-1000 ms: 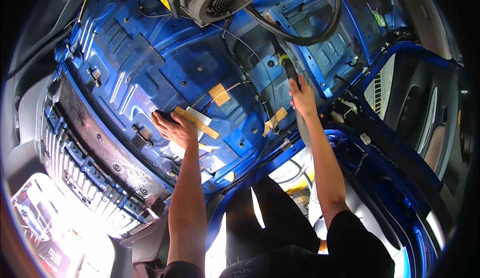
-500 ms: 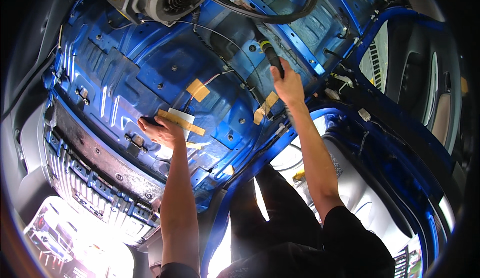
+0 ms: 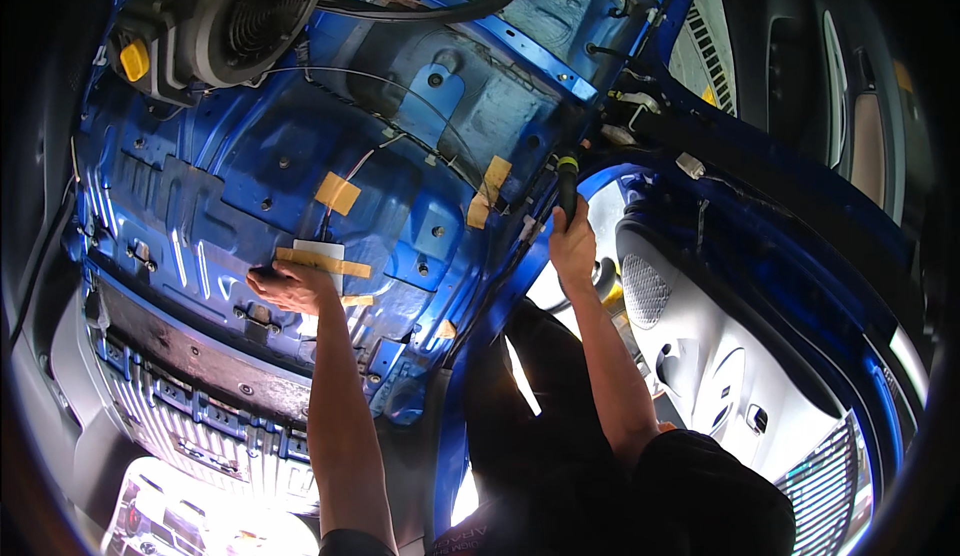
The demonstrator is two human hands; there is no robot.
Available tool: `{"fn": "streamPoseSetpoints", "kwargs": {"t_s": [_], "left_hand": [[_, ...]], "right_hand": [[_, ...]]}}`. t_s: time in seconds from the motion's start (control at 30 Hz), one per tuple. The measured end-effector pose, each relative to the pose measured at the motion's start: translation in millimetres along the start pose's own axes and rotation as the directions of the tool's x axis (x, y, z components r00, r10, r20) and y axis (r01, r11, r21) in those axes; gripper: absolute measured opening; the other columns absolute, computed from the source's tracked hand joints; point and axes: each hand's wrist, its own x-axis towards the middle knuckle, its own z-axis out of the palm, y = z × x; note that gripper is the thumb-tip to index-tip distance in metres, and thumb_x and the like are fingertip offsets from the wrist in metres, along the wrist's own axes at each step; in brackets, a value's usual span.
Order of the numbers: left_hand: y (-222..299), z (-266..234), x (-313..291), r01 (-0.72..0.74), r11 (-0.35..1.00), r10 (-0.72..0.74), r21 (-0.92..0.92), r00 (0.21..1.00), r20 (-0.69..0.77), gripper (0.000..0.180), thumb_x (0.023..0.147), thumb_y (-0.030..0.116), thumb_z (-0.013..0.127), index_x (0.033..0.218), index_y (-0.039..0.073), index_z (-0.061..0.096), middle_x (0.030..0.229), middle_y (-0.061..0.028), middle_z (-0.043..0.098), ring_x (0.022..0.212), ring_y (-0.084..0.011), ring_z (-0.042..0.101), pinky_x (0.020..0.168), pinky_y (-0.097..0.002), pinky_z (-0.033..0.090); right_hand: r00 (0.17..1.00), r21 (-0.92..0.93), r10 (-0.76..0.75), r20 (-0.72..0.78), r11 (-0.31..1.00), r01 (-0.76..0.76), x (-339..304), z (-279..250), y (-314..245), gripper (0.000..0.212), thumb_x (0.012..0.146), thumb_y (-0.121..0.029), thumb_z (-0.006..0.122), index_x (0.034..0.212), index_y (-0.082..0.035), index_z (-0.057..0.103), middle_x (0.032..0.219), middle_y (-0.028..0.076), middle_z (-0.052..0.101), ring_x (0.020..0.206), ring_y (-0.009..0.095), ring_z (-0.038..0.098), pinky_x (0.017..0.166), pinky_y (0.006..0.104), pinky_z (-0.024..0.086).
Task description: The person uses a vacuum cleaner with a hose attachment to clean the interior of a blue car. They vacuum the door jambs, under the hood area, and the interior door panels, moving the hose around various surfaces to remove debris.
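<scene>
The person's two bare forearms rise from the lower edge toward a blue metal car floor panel (image 3: 230, 186) that fills the upper left of the view. The left hand (image 3: 290, 286) lies flat against the panel, fingers spread and pressing on a small white patch (image 3: 318, 252) crossed by a strip of tan tape (image 3: 322, 263); its grip is not closed around anything, only laid on the patch and tape. The patch is pale and roughly square, with a thin wire (image 3: 345, 176) running up from it across the panel. The right hand (image 3: 572, 246) is wrapped tight around the handle of a dark tool (image 3: 567, 188) with a yellow-green band near its top, held upright at the panel's right edge, beside the curved blue door frame (image 3: 760, 216). Counting tape pieces on the panel: one strip under the left hand, one square piece (image 3: 338, 193) just above it, one long piece (image 3: 488, 191) near the tool, and two small scraps lower down by the left wrist, one at (image 3: 355, 301) and one at (image 3: 446, 330), five that can be made out. Farther up, one round black fan in a grey housing (image 3: 255, 16) sits at the top left with a yellow cap (image 3: 134, 59) beside it, and one thick black hose (image 3: 440, 8) curves across the top. To the right, one grey door lining with a round speaker grille (image 3: 645, 291) stands apart from the panel.
</scene>
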Motion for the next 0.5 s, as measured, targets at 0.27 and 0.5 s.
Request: {"fn": "streamPoseSetpoints", "kwargs": {"t_s": [0.27,0.5], "left_hand": [[-4.6,3.5,1.3,-0.002,1.000,0.002,0.015,1.000,-0.001,0.084,0.115,0.063,0.034,0.172,0.002,0.035,0.172,-0.0211,0.040,0.158,-0.0430,0.042,0.125,-0.0646,0.038],[-4.1,2.1,1.7,-0.020,1.000,0.020,0.004,1.000,0.012,0.087,0.113,0.066,0.030,0.172,0.002,0.034,0.171,-0.0229,0.039,0.158,-0.0446,0.041,0.125,-0.0654,0.038]], "right_hand": [[0.861,0.774,0.293,0.417,0.382,-0.505,6.1,3.7,-35.4,0.034,0.118,-0.042,0.054,0.121,-0.009,0.049,0.086,0.008,0.055,0.060,0.021,0.064,0.048,0.0407,0.058],[0.753,0.666,0.306,0.582,0.353,-0.658,-82.4,-1.6,-59.1,0.032,0.118,-0.042,0.057,0.123,-0.011,0.053,0.088,0.006,0.059,0.052,0.021,0.061,0.045,0.0393,0.055]]}}
